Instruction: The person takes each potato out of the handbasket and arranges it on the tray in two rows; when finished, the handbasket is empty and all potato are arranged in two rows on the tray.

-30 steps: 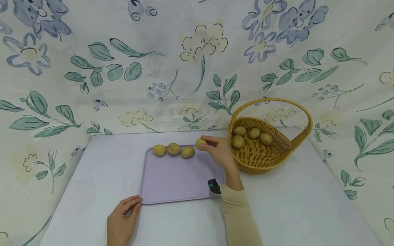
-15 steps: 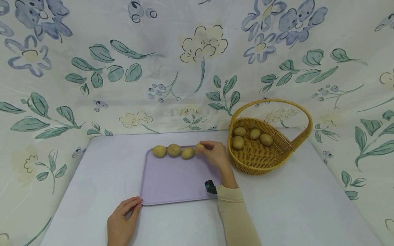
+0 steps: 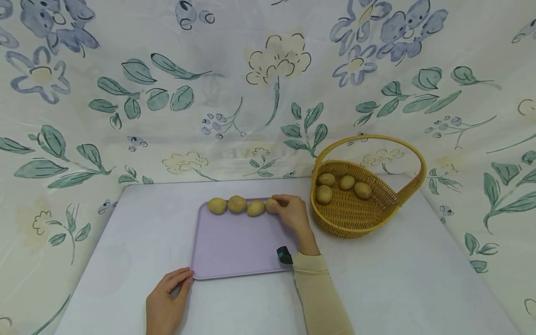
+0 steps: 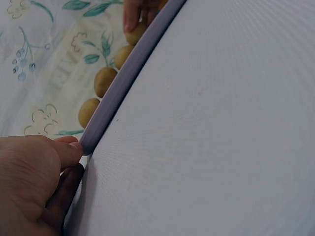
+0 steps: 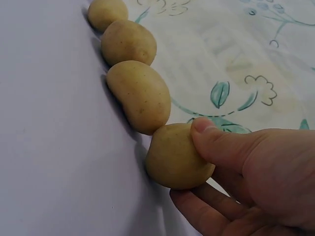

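Right grip's [image 3: 291, 214] potato [image 5: 173, 157] perhaps touches tray's [image 3: 238, 246] edge.

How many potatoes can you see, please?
8: three potatoes along the far edge of the tray, a fourth in the right hand, four in the basket; others may be hidden.

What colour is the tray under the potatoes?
The tray is pale purple, best seen in the head view.
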Demonstrator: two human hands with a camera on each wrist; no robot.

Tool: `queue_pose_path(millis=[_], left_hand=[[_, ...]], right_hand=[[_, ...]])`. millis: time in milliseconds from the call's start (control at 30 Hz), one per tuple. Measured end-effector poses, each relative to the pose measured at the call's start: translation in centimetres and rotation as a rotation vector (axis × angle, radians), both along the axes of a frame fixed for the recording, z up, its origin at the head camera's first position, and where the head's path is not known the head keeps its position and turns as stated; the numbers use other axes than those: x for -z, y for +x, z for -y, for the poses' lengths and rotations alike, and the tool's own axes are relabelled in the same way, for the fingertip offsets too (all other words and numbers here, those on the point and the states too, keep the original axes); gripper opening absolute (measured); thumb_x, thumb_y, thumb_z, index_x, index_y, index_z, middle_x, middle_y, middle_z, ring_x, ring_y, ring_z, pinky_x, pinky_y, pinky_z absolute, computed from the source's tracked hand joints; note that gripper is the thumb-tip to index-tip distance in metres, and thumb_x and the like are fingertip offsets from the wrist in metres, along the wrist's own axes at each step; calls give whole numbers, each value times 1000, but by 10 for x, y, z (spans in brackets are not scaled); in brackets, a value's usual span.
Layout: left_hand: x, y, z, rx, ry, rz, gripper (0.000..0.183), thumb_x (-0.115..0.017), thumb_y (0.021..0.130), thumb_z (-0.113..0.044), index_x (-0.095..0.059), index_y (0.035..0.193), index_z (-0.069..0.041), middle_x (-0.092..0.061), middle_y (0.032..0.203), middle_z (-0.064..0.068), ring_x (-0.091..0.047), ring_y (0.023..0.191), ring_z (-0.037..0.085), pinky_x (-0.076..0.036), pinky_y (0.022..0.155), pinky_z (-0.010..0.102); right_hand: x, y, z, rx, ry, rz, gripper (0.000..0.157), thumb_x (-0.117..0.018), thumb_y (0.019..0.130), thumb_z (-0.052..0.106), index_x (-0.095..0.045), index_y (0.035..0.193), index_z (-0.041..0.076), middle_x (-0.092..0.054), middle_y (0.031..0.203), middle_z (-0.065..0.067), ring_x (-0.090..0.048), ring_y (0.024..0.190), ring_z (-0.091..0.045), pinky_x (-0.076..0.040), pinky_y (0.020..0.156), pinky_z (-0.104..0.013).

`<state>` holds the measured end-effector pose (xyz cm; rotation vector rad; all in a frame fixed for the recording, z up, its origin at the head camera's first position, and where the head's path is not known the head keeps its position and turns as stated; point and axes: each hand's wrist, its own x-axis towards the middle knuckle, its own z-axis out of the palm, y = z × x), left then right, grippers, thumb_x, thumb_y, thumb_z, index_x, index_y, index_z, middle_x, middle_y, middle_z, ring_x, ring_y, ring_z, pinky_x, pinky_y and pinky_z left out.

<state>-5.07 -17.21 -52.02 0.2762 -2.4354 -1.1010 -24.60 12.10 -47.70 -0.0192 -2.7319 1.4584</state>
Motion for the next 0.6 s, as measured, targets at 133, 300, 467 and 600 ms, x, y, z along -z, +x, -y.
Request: queue_pose_path(millis=[133,300,467,600], left_hand=[[0,0,0,-1,-5,4,22,-82,81,4,-82,92,-15,-79,105,0,-40,100,-37,-34,90,-8],[0,0,0,-8,-5,21,21,-82,82,1,-82,93,-17,-79,106,-1,-39,100,-37,-34,90,-8],[-1,0,0,-22,0,57,20,-81,83,1,-82,94,-15,-78,107,-2,-40,98,-37,-34,89,-8],[-1,0,-1,-33,10,97,19,-80,84,1,-82,94,-14,-78,108,-3,-39,98,-37,-33,89,-9]], right_hand=[[1,0,0,14,-14,6,29,-80,89,19,-77,117,11,-77,118,-10,-70,116,-28,-53,105,-45],[5,-3,0,20,-1,-6,29,-77,92,23,-76,119,11,-76,119,-9,-70,115,-29,-54,104,-46],[8,-4,-2,30,11,13,34,-75,94,26,-73,124,12,-74,125,-10,-67,120,-30,-53,106,-46],[8,-4,-2,39,2,39,36,-75,94,26,-72,127,13,-72,129,-10,-65,123,-31,-51,107,-47]])
